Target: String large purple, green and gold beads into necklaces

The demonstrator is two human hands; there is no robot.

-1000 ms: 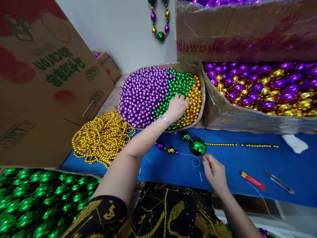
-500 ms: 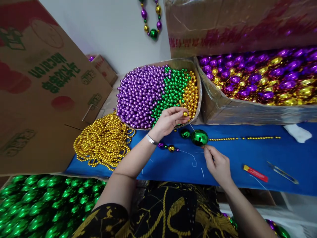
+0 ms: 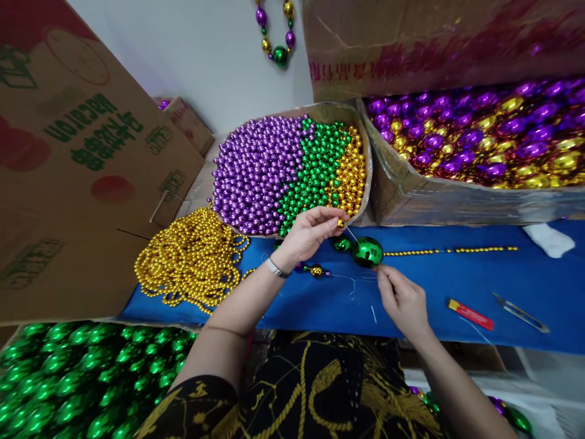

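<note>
Gold, round, shiny bead (image 3: 340, 223) and thin, pale, needle-like shaft (image 3: 351, 234), apparently at the threading step; the next move calls for aligning the two. Left hand (image 3: 311, 233) pinches the bead at the near rim of a brown cardboard box (image 3: 350, 114); right hand (image 3: 403, 300) grips the lower edge of a large glossy green ball (image 3: 367, 252).

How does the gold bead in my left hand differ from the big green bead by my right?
The gold bead is much smaller than the big green bead. The gold bead is pinched in your left hand; the big green bead is beside your right hand. Both look shiny.
</note>
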